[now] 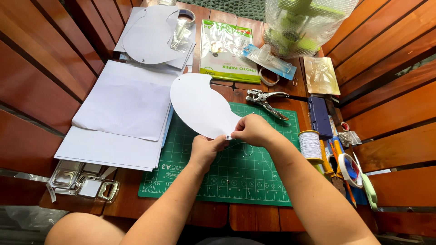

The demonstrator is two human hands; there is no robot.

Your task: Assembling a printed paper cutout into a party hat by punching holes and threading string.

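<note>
Green cutting mat [254, 181] lies on the wooden bench [254, 217], under both hands. Left of it sits a stack of white paper sheets [122, 118]. Behind the mat rests a metal hole punch [265, 100], and farther back a green pack of paper [225, 50]. A spool of white thread [310, 145] stands just right of the mat, next to a blue box [320, 117] and some tools with orange handles [334, 163]. Nothing blocks the hands.

The white paper cutout [202, 105] is curved, with a rounded top. It is held up over the mat, stretching away from the hands toward the back left. The left hand [205, 149] and the right hand [253, 130] both pinch its near tip. Their fingers [237, 131] are closed tight on the paper edge, side by side and almost touching.
</note>
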